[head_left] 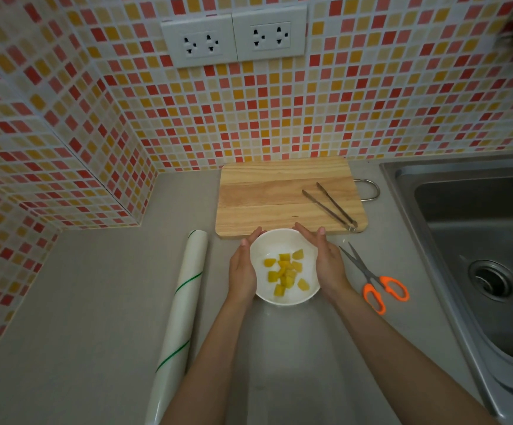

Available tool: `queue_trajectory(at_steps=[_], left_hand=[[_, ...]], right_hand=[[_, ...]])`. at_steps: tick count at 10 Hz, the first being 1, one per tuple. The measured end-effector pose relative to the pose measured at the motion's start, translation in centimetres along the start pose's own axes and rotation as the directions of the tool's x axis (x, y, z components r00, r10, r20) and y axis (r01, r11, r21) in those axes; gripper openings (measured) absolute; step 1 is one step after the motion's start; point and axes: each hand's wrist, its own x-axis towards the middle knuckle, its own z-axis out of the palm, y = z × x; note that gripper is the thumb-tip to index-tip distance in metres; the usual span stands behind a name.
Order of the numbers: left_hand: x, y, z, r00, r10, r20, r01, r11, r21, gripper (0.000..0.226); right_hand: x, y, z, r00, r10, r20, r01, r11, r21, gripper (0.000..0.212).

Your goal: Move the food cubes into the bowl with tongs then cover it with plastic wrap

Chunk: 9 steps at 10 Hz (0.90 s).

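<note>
With the food cubes [284, 273] already in the bowl [285, 297] on the counter [95, 302], left hand [243, 271] and right hand [328, 265] press flat-fingered against its sides, seemingly sealing plastic wrap I cannot clearly see.

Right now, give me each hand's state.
Left hand: open, fingers straight against the bowl.
Right hand: open, straight fingers against the bowl's other side.

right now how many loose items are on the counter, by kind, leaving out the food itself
bowl: 1
cutting board: 1
tongs: 1
scissors: 1
plastic wrap roll: 1
total: 5
</note>
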Motion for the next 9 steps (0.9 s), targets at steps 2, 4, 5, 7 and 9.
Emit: queue_trajectory(at_steps=[2, 4, 5, 7, 9], left_hand=[[-0.1, 0.0, -0.3, 1.0, 0.026, 0.016, -0.027, 0.999, 0.04, 0.043], [-0.2, 0.2, -0.4, 0.998, 0.041, 0.047, -0.046, 0.994, 0.098, 0.044], [-0.6, 0.2, -0.7, 0.997, 0.038, 0.073, -0.049, 0.987, 0.154, 0.044], [-0.9, 0.2, -1.1, 0.994, 0.024, 0.105, -0.049, 0.967, 0.248, 0.046], [-1.2, 0.4, -2.2, 0.987, -0.012, 0.161, -0.066, 0.879, 0.473, 0.054]], right_hand=[[-0.2, -0.3, 0.4, 1.0, -0.018, -0.006, 0.017, 1.0, -0.011, 0.049], [-0.3, -0.2, 0.2, 0.999, -0.028, -0.017, 0.028, 0.999, -0.039, 0.047], [-0.7, 0.0, 0.1, 1.0, -0.021, -0.006, 0.021, 0.999, -0.05, 0.041], [-0.7, 0.1, -0.2, 0.999, -0.028, 0.045, 0.036, 0.982, -0.187, 0.035], [-0.6, -0.3, -0.8, 0.989, -0.012, 0.145, 0.08, 0.877, -0.474, 0.046]])
